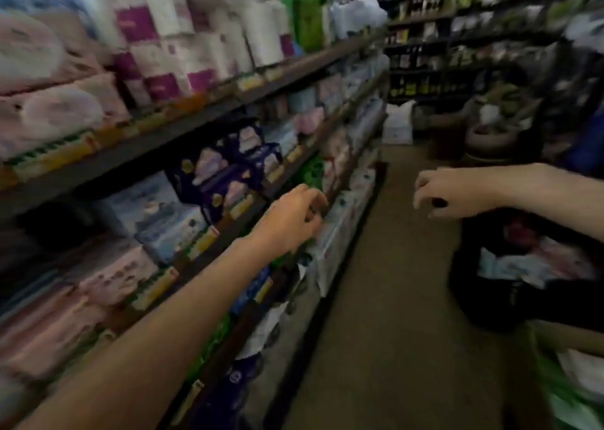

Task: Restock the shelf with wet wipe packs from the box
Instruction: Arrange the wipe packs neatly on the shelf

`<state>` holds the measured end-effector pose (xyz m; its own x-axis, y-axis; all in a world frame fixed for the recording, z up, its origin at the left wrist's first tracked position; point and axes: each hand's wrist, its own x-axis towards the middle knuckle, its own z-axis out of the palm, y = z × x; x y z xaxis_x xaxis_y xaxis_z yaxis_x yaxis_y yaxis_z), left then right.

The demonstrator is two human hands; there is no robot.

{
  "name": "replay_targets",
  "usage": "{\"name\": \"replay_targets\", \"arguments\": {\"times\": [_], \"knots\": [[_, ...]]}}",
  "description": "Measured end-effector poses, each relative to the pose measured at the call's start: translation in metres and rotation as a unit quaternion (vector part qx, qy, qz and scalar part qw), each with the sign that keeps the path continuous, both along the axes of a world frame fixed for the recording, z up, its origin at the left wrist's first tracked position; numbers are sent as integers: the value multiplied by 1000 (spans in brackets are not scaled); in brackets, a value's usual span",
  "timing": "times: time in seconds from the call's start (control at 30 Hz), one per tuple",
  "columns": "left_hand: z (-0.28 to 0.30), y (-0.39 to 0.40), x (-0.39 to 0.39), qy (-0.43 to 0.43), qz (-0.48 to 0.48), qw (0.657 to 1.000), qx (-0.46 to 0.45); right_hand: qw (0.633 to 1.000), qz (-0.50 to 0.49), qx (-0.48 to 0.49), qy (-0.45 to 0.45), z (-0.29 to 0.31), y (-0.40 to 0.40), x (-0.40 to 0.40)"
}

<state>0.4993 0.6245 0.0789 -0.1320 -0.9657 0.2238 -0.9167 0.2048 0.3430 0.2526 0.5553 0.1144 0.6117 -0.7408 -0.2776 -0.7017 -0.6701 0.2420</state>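
Note:
The frame is motion-blurred. My left hand (291, 220) reaches out to the front edge of the middle shelf (225, 230), its fingers loosely curled with nothing visible in them. My right hand (454, 194) hangs in the air over the aisle, fingers drooping and holding nothing. Below it stands a dark box (483, 298) with several pale and pink packs (552, 259) inside. Light blue wipe packs (157, 213), dark blue packs (228, 174) and pink packs (114, 276) fill the shelves to the left of my left arm.
Toilet-paper rolls (196, 37) line the top shelf. The aisle floor (385, 282) runs between the shelving and the box. Bottle shelves (421, 37) stand at the far end, with a white sack (398, 122) and a pot (490, 135) on the floor.

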Motion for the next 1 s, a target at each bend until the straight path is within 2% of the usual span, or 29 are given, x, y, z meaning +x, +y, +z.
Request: {"name": "replay_targets", "arguments": {"times": [0.13, 0.3, 0.53, 0.63, 0.73, 0.83, 0.93, 1.0], "knots": [[-65, -28, -121, 20, -85, 992, 96, 990, -135, 49, 6, -56, 8, -136], [-152, -51, -255, 20, -189, 961, 200, 950, -271, 156, -7, -145, 33, -283], [-271, -79, -408, 0, -235, 920, 314, 893, -353, 273, -53, -320, 50, -436], [-321, -73, -456, -4, -252, 898, 362, 855, -393, 333, -47, -382, 64, -454], [-367, -61, -483, -19, -261, 878, 400, 821, -447, 351, -61, -440, 75, -463], [-403, -50, -494, -18, -249, 869, 427, 778, -447, 439, -44, -480, 95, -463], [-426, -44, -500, -46, -262, 860, 435, 786, -446, 426, -35, -516, 123, -455], [-436, -41, -503, -49, -252, 855, 450, 779, -483, 396, -66, -532, 138, -438]]}}
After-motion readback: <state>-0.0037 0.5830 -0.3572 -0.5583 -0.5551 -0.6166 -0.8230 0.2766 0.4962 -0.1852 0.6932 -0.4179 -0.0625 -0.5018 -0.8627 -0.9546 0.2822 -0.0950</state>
